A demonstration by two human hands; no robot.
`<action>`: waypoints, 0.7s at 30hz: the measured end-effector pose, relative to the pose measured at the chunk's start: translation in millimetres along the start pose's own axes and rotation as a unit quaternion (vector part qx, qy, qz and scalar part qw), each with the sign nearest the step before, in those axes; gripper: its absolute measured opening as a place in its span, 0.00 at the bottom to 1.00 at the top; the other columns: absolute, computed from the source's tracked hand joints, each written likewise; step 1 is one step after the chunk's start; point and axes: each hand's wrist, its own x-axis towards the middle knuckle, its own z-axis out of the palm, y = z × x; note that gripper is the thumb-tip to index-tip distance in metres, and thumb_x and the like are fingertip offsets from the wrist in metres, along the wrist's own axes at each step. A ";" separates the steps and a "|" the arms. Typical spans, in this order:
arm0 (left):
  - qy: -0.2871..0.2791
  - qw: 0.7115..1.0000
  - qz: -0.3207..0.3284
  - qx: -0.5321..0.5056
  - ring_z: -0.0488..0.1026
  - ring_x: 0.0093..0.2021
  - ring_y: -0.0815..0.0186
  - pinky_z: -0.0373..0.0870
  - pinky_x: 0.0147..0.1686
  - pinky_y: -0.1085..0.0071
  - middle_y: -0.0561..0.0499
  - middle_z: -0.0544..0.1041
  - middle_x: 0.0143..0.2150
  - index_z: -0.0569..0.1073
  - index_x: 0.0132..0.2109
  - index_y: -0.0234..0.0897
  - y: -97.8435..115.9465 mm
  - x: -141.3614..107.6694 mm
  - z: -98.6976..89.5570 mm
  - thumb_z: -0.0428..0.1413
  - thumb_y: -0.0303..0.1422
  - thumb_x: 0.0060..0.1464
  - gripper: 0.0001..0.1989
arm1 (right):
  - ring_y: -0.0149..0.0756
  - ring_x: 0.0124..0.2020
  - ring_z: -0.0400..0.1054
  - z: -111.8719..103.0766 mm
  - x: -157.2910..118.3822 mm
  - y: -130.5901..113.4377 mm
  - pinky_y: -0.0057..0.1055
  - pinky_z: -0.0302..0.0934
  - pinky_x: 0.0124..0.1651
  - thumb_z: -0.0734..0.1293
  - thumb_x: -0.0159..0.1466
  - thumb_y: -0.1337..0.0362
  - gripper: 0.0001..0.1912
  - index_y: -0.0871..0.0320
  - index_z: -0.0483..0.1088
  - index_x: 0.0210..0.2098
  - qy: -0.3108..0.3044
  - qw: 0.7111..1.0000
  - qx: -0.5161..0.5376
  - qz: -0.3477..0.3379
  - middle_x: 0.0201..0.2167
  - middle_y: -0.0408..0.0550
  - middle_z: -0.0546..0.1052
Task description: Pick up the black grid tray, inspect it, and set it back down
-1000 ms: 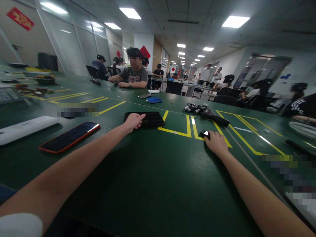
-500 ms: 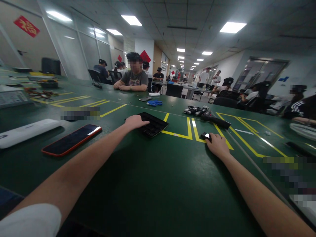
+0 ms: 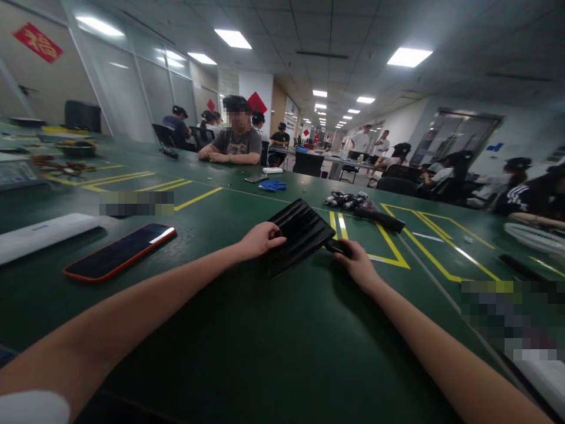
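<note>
A flat black ridged tray is held tilted above the green table near its middle. My left hand grips its left edge, with the thumb on the near face. At the tray's right corner, my right hand is closed on a small dark object. That object touches or almost touches the tray; the contact is too dark to tell.
To the left lie an orange-edged phone and a white device. Beyond the tray are a blue glove, cables and a black cylinder. A person sits across the table.
The tray has been raised, tilted and shifted right in my left hand. My right hand has moved left with the small dark object, up to the tray's corner.
</note>
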 end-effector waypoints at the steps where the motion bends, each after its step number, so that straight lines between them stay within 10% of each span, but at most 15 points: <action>1: 0.007 0.999 0.023 -0.037 0.66 0.30 0.66 0.63 0.30 0.71 0.51 0.69 0.30 0.70 0.38 0.33 10.5 -3.1 8.2 0.52 0.45 0.50 0.18 | 0.42 0.47 0.64 7.1 -4.0 -7.4 0.44 0.57 0.53 0.64 0.55 0.61 0.21 0.59 0.65 0.48 -0.012 0.997 0.069 -0.023 0.45 0.52 0.71; 6: 0.014 0.986 0.053 -0.154 0.63 0.27 0.69 0.62 0.26 0.72 0.54 0.66 0.27 0.67 0.41 0.33 45.0 -15.7 32.1 0.52 0.44 0.51 0.18 | 0.40 0.45 0.66 25.2 -19.9 -30.5 0.42 0.62 0.49 0.64 0.55 0.63 0.15 0.58 0.67 0.43 -0.055 0.974 0.215 -0.053 0.44 0.50 0.73; 16: -0.047 0.981 0.066 -0.177 0.62 0.27 0.69 0.61 0.31 0.70 0.56 0.64 0.27 0.67 0.43 0.33 50.8 -22.7 26.4 0.57 0.40 0.46 0.19 | 0.38 0.61 0.53 12.6 -24.7 -53.1 0.40 0.43 0.65 0.55 0.63 0.62 0.24 0.61 0.56 0.58 -0.147 0.975 0.027 -0.165 0.60 0.52 0.60; 21: 0.033 0.896 -0.192 -0.400 0.61 0.26 0.72 0.62 0.28 0.74 0.54 0.65 0.28 0.69 0.38 0.34 40.5 -9.1 9.8 0.55 0.29 0.49 0.07 | 0.39 0.65 0.44 12.5 -27.1 -56.0 0.38 0.37 0.66 0.53 0.64 0.57 0.30 0.72 0.51 0.60 -0.150 0.968 0.001 -0.201 0.63 0.59 0.52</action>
